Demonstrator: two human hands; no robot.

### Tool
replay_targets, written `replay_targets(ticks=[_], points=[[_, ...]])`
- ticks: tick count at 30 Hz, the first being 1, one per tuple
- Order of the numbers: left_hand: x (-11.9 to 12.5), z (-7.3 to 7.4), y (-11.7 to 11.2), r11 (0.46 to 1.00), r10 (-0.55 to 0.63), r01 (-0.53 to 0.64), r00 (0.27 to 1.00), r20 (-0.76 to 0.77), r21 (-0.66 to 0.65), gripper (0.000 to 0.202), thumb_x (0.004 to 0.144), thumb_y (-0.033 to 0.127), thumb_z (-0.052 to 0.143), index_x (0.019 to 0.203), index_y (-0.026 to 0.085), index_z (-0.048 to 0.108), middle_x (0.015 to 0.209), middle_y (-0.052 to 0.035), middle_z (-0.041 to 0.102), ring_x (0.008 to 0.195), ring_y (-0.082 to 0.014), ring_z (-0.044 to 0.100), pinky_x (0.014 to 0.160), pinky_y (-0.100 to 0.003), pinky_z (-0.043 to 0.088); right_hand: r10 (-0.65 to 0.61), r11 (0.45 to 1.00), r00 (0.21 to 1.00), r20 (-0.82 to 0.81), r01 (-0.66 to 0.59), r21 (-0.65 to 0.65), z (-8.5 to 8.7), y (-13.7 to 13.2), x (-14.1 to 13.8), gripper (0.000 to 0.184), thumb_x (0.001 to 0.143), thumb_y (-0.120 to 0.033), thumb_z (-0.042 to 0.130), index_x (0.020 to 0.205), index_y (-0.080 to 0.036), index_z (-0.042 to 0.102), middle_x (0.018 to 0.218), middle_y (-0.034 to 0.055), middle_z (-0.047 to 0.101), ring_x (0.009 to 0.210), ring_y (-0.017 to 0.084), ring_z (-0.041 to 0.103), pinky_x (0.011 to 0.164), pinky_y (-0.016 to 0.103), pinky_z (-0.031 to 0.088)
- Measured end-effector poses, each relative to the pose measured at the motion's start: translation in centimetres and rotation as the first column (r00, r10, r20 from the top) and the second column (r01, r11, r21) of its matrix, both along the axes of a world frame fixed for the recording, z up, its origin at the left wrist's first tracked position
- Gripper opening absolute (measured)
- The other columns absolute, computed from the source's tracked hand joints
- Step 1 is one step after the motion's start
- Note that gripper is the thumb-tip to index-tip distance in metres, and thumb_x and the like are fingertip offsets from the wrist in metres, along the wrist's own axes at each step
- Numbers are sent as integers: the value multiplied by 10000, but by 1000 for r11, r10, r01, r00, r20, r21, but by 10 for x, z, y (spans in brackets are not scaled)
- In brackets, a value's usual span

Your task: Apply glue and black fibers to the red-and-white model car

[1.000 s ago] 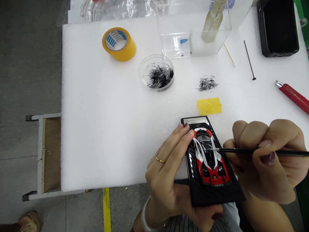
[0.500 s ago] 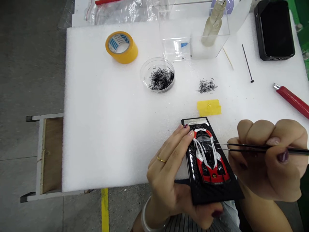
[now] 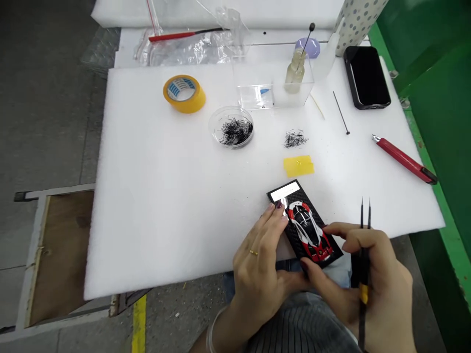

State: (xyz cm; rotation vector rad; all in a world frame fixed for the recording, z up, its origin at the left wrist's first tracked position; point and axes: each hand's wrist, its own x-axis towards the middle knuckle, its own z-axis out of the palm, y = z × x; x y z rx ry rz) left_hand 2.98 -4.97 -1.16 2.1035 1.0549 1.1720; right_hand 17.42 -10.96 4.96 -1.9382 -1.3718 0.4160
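A red, white and black model car [image 3: 309, 225] is fixed on a black display base [image 3: 292, 235] with a white label at its far end, tilted near the table's front edge. My left hand [image 3: 257, 267] grips the left side of the base, fingers along its top edge and thumb low. Black tweezers [image 3: 363, 264] are tucked in my right hand [image 3: 382, 274], their tips pointing away from me and apart. My right thumb and forefinger also hold the base at its near right side. A yellow tape piece [image 3: 299, 166] lies just beyond the base.
Beyond lie a small heap of black bristles [image 3: 295, 139], a round dish [image 3: 212, 128] of more bristles, a yellow tape roll [image 3: 198, 100] and a clear box [image 3: 253, 104] before a glass bottle [image 3: 295, 73]. To the right are a red cutter [image 3: 401, 156] and a black device [image 3: 367, 78].
My right hand has turned the tweezers from pointing left to pointing away, and its thumb and forefinger now hold the base. The view has shifted; more of the table shows.
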Motion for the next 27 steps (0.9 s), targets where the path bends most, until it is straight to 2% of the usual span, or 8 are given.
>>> replay_targets(ticks=[4, 7, 11, 13, 16, 18, 22, 27], points=[[4, -4, -10, 1000, -26, 26, 1000, -2, 15, 718, 851, 447, 805, 1420, 124, 510, 1380, -179, 651, 1400, -265, 548, 1180, -357, 461, -63, 996, 998, 19, 62, 68, -15, -1, 4, 332, 802, -224, 770, 885, -258, 451, 965, 30, 737, 761, 167, 711, 626, 269, 548], [5, -1, -12, 996, -17, 31, 986, 163, -84, 877, 724, 520, 886, 1452, 208, 509, 1451, -142, 596, 1421, -291, 518, 1210, -414, 425, -133, 987, 968, -214, 149, 61, -22, 2, 18, 385, 765, -207, 760, 840, -265, 387, 960, 37, 754, 814, 189, 721, 719, 305, 569], [6, 15, -6, 930, 236, -62, 857, 459, -364, 841, 759, 362, 901, 1486, 314, 481, 1586, -112, 456, 1426, -318, 508, 1179, -469, 454, -40, 992, 764, -644, 105, 63, -23, 7, 36, 408, 747, -210, 747, 852, -271, 357, 957, 44, 746, 794, 182, 701, 695, 304, 563], [6, 23, -1, 883, 235, 66, 795, 560, -464, 815, 794, 321, 868, 1503, 335, 466, 1615, -125, 424, 1359, -327, 581, 1086, -446, 547, 33, 993, 663, -748, 64, 100, -21, 9, 41, 408, 755, -211, 744, 861, -270, 355, 936, 29, 731, 750, 159, 670, 663, 285, 545], [7, 31, 4, 783, 153, 324, 726, 670, -530, 779, 811, 395, 851, 1501, 327, 496, 1558, -149, 508, 1248, -343, 668, 986, -434, 616, 145, 986, 619, -772, -28, 163, -17, 12, 44, 400, 764, -196, 741, 860, -267, 360, 928, 18, 722, 770, 154, 655, 690, 290, 546], [8, 33, 4, 735, 156, 388, 701, 696, -556, 707, 824, 415, 840, 1459, 297, 554, 1459, -154, 607, 1200, -340, 697, 975, -435, 620, 189, 980, 618, -763, -71, 186, -14, 14, 45, 397, 759, -190, 742, 861, -266, 367, 946, 26, 726, 801, 168, 659, 707, 304, 554], [9, 35, -1, 727, 175, 402, 675, 717, -556, 591, 819, 441, 839, 1340, 256, 630, 1243, -135, 733, 1117, -318, 734, 931, -413, 634, 210, 977, 595, -776, -104, 184, -9, 15, 47, 414, 728, -171, 748, 860, -266, 367, 947, 20, 723, 790, 168, 651, 688, 298, 551], [14, 35, -2, 760, 225, 356, 641, 734, -544, 472, 792, 441, 858, 1171, 231, 669, 1103, -94, 771, 1031, -259, 754, 906, -354, 633, 168, 984, 521, -837, -143, 109, 0, 18, 50, 392, 784, -243, 757, 880, -263, 378, 954, 22, 728, 765, 157, 657, 641, 266, 523]])
